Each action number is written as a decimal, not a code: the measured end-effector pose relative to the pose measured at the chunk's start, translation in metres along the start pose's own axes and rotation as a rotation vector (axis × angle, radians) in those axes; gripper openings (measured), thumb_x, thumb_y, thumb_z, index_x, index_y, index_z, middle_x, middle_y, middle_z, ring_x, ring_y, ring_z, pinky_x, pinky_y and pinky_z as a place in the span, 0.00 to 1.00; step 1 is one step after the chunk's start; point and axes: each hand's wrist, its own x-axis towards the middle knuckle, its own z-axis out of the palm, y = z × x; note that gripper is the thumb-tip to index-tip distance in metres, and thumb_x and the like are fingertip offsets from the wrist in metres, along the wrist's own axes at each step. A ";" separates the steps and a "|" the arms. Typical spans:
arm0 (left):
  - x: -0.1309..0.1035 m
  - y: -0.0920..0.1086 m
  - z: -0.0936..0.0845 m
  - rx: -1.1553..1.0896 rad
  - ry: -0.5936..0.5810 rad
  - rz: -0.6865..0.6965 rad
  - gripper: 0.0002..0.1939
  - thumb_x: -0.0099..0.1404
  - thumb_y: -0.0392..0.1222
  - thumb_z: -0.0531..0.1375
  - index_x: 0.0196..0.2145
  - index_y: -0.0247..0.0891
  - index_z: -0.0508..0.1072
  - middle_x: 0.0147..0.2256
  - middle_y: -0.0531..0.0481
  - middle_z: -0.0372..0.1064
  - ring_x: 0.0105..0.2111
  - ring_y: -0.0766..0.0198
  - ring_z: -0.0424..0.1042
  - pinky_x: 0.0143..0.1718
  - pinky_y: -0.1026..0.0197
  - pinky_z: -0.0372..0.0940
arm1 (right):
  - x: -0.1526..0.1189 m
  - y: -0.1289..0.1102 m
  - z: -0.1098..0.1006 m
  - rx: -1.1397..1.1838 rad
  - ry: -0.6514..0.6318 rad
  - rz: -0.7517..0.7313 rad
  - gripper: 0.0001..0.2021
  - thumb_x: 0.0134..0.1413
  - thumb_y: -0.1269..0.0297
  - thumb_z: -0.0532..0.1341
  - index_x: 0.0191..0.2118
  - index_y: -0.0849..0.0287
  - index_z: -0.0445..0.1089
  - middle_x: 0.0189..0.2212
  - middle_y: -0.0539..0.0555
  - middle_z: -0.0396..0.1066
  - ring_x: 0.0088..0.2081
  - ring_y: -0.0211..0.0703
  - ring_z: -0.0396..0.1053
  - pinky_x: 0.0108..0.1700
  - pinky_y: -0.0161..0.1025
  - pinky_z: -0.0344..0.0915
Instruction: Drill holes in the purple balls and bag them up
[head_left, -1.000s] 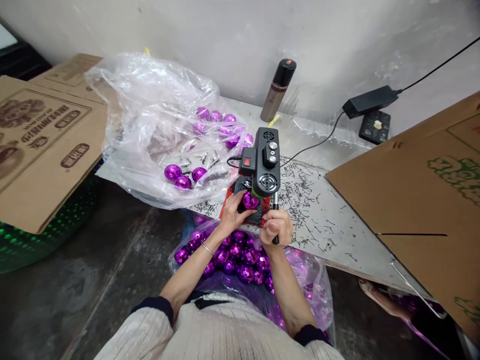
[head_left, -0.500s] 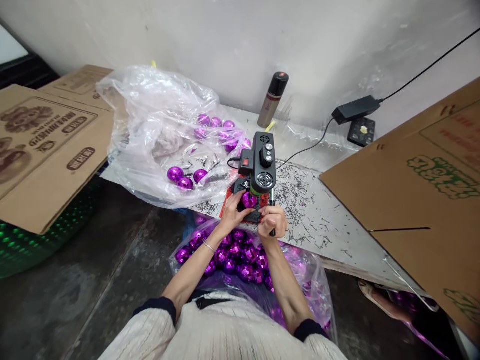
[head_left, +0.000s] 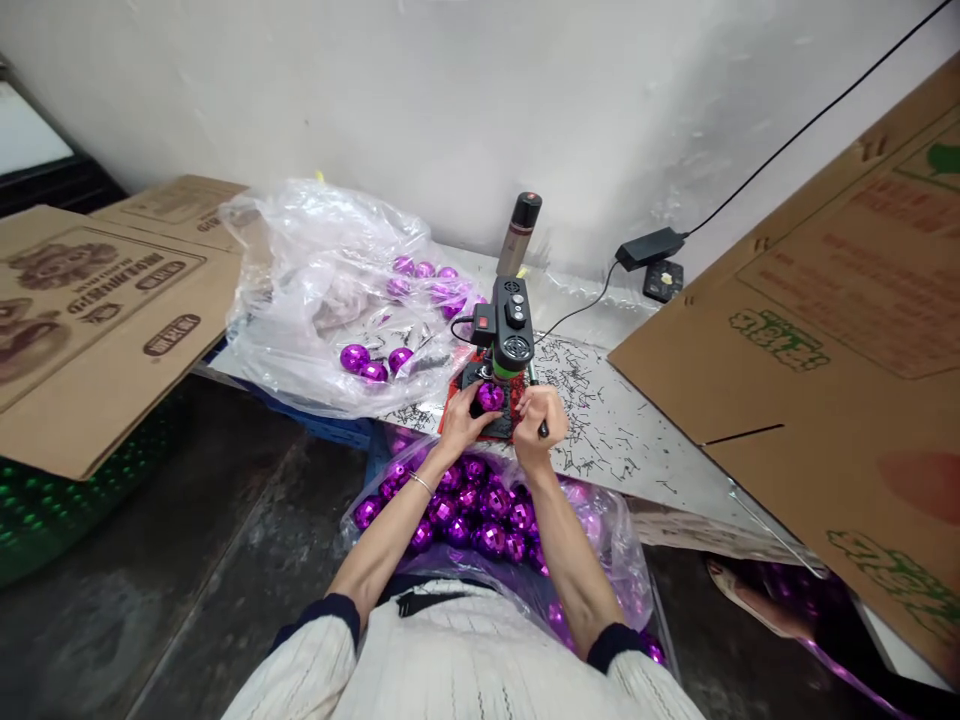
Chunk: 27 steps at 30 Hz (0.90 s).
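Note:
A small black machine [head_left: 514, 320] stands on the grey table, with a red switch box at its side. Under its head sits a shiny purple ball [head_left: 490, 397], which my left hand [head_left: 460, 420] holds between thumb and fingers. My right hand [head_left: 541, 412] is wrapped round the machine's black lever handle [head_left: 544, 430]. More purple balls [head_left: 469, 498] fill a clear plastic bag in front of my body. Several others [head_left: 355, 358] lie in and around a second clear bag [head_left: 330, 225] left of the machine.
A spray can [head_left: 518, 235] stands behind the machine. A black power adapter [head_left: 649, 249] hangs on a cable near the wall. Small dark pins [head_left: 592, 410] are scattered on the table [head_left: 660, 440]. Cardboard boxes flank it at left [head_left: 112, 310] and right [head_left: 840, 350]. A person's foot [head_left: 750, 598] shows at lower right.
The view has shifted a little. My right hand has tilted on the lever, its fist turned more upright. My left hand keeps the purple ball under the machine's head.

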 end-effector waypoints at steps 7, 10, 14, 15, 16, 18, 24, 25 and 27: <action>-0.060 0.026 -0.032 0.182 -0.123 0.274 0.41 0.57 0.63 0.68 0.61 0.37 0.68 0.53 0.35 0.75 0.53 0.46 0.75 0.54 0.45 0.69 | 0.024 -0.019 -0.005 0.005 -0.058 0.089 0.17 0.69 0.68 0.53 0.25 0.56 0.60 0.23 0.48 0.64 0.28 0.36 0.65 0.32 0.38 0.60; -0.089 0.037 -0.044 0.211 -0.270 0.390 0.44 0.53 0.69 0.67 0.59 0.36 0.71 0.49 0.36 0.76 0.49 0.47 0.77 0.49 0.47 0.70 | 0.015 -0.015 -0.005 0.002 -0.051 0.058 0.16 0.68 0.71 0.53 0.26 0.56 0.61 0.24 0.48 0.65 0.28 0.36 0.65 0.32 0.38 0.60; -0.050 0.036 -0.065 0.187 -0.099 0.318 0.23 0.72 0.55 0.57 0.55 0.36 0.74 0.48 0.38 0.77 0.49 0.53 0.76 0.51 0.50 0.69 | 0.008 -0.010 -0.006 -0.013 -0.052 0.022 0.15 0.66 0.73 0.53 0.26 0.56 0.62 0.24 0.48 0.65 0.27 0.36 0.65 0.31 0.38 0.60; -0.024 0.032 -0.073 0.200 -0.035 0.250 0.18 0.76 0.47 0.52 0.54 0.36 0.74 0.48 0.39 0.77 0.49 0.54 0.75 0.53 0.51 0.68 | 0.007 -0.010 -0.006 -0.018 -0.048 0.018 0.15 0.66 0.73 0.54 0.26 0.56 0.62 0.23 0.48 0.65 0.27 0.36 0.65 0.31 0.38 0.60; 0.006 0.026 -0.083 0.241 0.012 0.184 0.18 0.76 0.41 0.49 0.52 0.35 0.75 0.48 0.39 0.76 0.50 0.54 0.74 0.55 0.50 0.67 | 0.006 -0.009 -0.007 -0.022 -0.045 0.019 0.15 0.66 0.73 0.54 0.25 0.56 0.62 0.23 0.48 0.66 0.27 0.37 0.65 0.31 0.38 0.60; 0.072 0.008 -0.102 0.403 0.013 0.006 0.19 0.73 0.32 0.47 0.51 0.32 0.75 0.48 0.36 0.75 0.50 0.52 0.73 0.56 0.48 0.65 | 0.005 -0.009 -0.007 -0.028 -0.039 0.039 0.15 0.66 0.73 0.54 0.25 0.56 0.62 0.23 0.48 0.66 0.27 0.37 0.65 0.30 0.38 0.60; 0.218 -0.051 -0.134 0.674 -0.138 -0.386 0.21 0.63 0.28 0.54 0.53 0.24 0.72 0.56 0.24 0.66 0.58 0.41 0.63 0.60 0.46 0.57 | -0.001 -0.010 -0.010 -0.047 -0.053 0.039 0.15 0.66 0.73 0.53 0.26 0.57 0.62 0.24 0.49 0.66 0.26 0.36 0.64 0.28 0.38 0.59; 0.230 -0.058 -0.135 0.658 -0.147 -0.412 0.19 0.64 0.29 0.55 0.52 0.24 0.72 0.56 0.25 0.66 0.58 0.42 0.63 0.60 0.47 0.57 | -0.001 -0.011 -0.011 -0.049 -0.058 0.035 0.15 0.66 0.73 0.53 0.26 0.57 0.62 0.24 0.49 0.66 0.26 0.36 0.64 0.28 0.38 0.60; 0.247 -0.069 -0.135 0.623 -0.171 -0.467 0.13 0.65 0.32 0.56 0.46 0.25 0.74 0.50 0.28 0.71 0.55 0.45 0.65 0.59 0.49 0.58 | -0.002 -0.011 -0.011 -0.047 -0.065 0.023 0.15 0.67 0.72 0.53 0.26 0.57 0.62 0.24 0.49 0.65 0.26 0.36 0.64 0.27 0.37 0.60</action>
